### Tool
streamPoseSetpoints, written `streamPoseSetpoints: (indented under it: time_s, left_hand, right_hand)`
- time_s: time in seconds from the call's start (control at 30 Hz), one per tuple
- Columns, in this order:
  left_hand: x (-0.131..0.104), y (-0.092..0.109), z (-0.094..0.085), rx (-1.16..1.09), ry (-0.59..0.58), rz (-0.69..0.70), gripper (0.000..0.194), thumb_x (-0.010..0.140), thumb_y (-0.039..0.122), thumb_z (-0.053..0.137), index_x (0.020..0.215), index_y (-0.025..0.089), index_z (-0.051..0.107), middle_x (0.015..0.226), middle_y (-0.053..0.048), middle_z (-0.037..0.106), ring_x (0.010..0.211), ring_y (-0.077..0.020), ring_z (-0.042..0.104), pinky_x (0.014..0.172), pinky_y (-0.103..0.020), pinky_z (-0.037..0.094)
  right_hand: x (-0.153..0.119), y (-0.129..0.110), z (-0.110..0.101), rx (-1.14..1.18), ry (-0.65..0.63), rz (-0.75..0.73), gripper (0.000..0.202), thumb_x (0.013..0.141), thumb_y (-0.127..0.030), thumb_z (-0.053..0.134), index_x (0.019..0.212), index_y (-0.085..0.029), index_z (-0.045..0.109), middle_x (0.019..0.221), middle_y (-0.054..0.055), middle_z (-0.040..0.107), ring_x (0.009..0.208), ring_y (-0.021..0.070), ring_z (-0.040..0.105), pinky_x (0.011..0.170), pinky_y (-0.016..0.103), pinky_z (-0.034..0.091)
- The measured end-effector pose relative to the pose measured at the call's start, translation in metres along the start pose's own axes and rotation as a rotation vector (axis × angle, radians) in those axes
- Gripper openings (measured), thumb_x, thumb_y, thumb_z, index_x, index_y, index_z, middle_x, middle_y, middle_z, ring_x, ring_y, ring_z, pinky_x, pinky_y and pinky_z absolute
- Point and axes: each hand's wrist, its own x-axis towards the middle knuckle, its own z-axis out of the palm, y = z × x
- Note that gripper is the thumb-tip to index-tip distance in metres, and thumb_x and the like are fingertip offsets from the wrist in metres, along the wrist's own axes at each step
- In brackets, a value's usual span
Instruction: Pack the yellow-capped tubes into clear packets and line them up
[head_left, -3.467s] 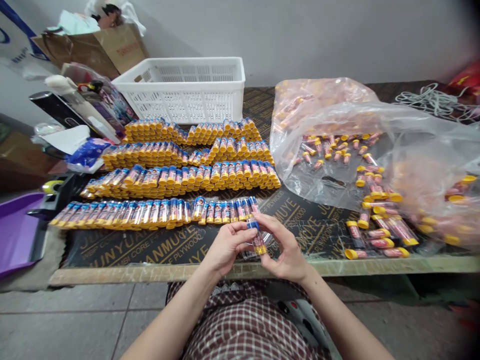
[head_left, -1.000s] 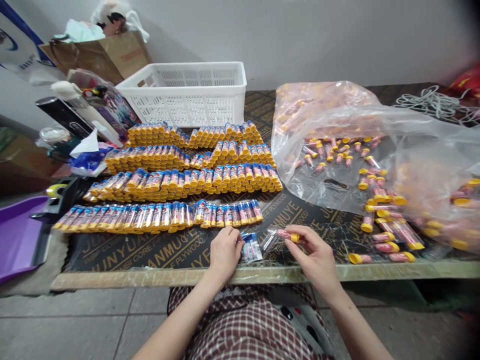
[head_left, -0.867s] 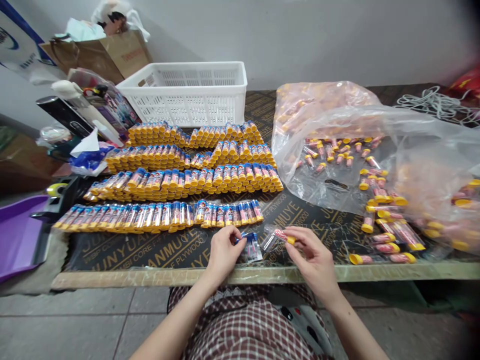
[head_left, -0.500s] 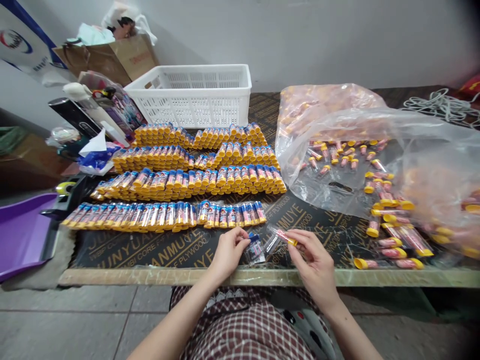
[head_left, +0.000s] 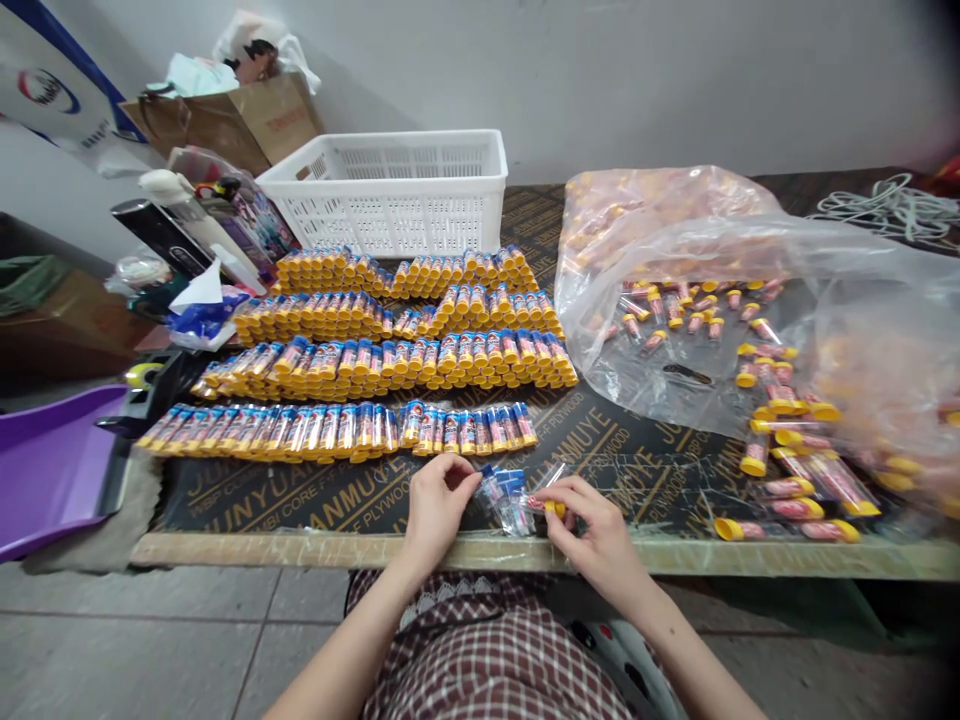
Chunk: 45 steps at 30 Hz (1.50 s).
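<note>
My left hand has thumb and fingers pinched at the edge of a clear printed plastic sleeve with a blue top. More such sleeves lie beside it near the table's front edge; how many is hard to tell. My right hand is closed on a small clear tube with pink contents and a yellow cap. The tube's far end reaches over the sleeves, and fingers hide part of the cap. Just beyond my hands runs a row of sleeved tubes, yellow caps facing me.
Further stacked rows lie behind, before a white basket. Right, loose yellow-capped tubes lie beside an opened clear plastic bag. A purple dustpan is at left. The table's wooden edge runs along the front.
My right hand has moved left with the tube, bringing it to the sleeves. My left hand has drawn slightly left, and more of the blue-topped sleeves shows. The view has shifted a little.
</note>
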Motion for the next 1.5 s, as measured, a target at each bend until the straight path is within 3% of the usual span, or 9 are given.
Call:
streamPoseSetpoints:
  time_s: [0.07,0.17,0.3,0.47,0.93,1.13,1.37,1.5]
  left_hand:
    - [0.004,0.004,-0.001,-0.272,-0.001,-0.119,0.018,0.071,0.033,0.065,0.072,0.018,0.056,0.063,0.001,0.060,0.058,-0.0121,0.055,0.060,-0.025,0.046]
    - [0.010,0.014,0.000,-0.645,-0.017,-0.306,0.032,0.062,0.035,0.073,0.075,0.019,0.049,0.054,0.005,0.057,0.049,-0.0095,0.053,0.055,-0.023,0.047]
    - [0.017,0.026,0.005,-0.864,-0.019,-0.430,0.050,0.046,0.018,0.082,0.087,0.016,0.055,0.064,0.002,0.066,0.055,-0.0099,0.060,0.057,-0.022,0.049]
    - [0.024,0.029,0.011,-1.001,0.004,-0.508,0.029,0.050,0.019,0.082,0.070,0.012,0.062,0.066,0.001,0.065,0.057,-0.0096,0.061,0.060,-0.024,0.053]
    - [0.020,0.027,0.013,-1.042,0.065,-0.509,0.035,0.047,0.032,0.086,0.066,0.012,0.065,0.060,0.000,0.065,0.056,-0.0107,0.061,0.062,-0.025,0.054]
    - [0.016,0.030,0.016,-0.965,0.093,-0.429,0.034,0.053,0.036,0.083,0.067,0.010,0.066,0.062,-0.001,0.065,0.056,-0.0091,0.059,0.057,-0.021,0.050]
    - [0.006,0.041,0.015,-0.973,-0.084,-0.388,0.038,0.055,0.025,0.083,0.085,0.014,0.063,0.071,0.001,0.066,0.061,-0.0096,0.061,0.061,-0.023,0.052]
    - [0.002,0.046,0.012,-0.885,-0.305,-0.406,0.036,0.056,0.026,0.082,0.083,0.009,0.066,0.074,-0.004,0.068,0.064,-0.0109,0.062,0.064,-0.023,0.051]
  right_hand:
    - [0.001,-0.001,-0.002,0.015,0.021,0.002,0.018,0.083,-0.019,0.051,0.091,-0.020,0.068,0.088,0.005,0.063,0.065,0.0128,0.058,0.054,0.024,0.048]
    - [0.002,-0.004,-0.005,0.079,0.163,0.006,0.019,0.084,-0.021,0.053,0.096,-0.022,0.068,0.096,0.007,0.063,0.082,0.0168,0.061,0.065,0.027,0.052]
    - [0.002,-0.008,-0.007,0.174,0.358,0.005,0.022,0.084,-0.022,0.056,0.104,-0.025,0.065,0.107,0.007,0.060,0.099,0.0199,0.059,0.076,0.032,0.054]
    - [-0.003,-0.012,-0.005,0.129,0.377,-0.045,0.029,0.084,-0.018,0.056,0.110,-0.029,0.064,0.111,0.006,0.061,0.104,0.0217,0.057,0.087,0.039,0.051]
    - [-0.006,-0.019,0.001,0.004,0.358,-0.219,0.046,0.081,-0.007,0.055,0.121,-0.031,0.059,0.114,0.006,0.060,0.105,0.0207,0.059,0.092,0.037,0.049]
    - [-0.007,-0.019,0.007,-0.004,0.195,-0.315,0.049,0.082,-0.005,0.052,0.125,-0.028,0.056,0.114,0.008,0.058,0.104,0.0195,0.059,0.089,0.034,0.052]
    - [-0.002,-0.008,0.008,0.009,0.156,-0.283,0.050,0.085,-0.004,0.045,0.126,-0.031,0.053,0.109,0.006,0.055,0.100,0.0165,0.059,0.086,0.031,0.052]
    - [0.004,-0.005,0.004,-0.048,0.202,-0.271,0.065,0.076,-0.008,0.055,0.136,-0.031,0.040,0.120,0.008,0.048,0.111,0.0226,0.053,0.093,0.040,0.050]
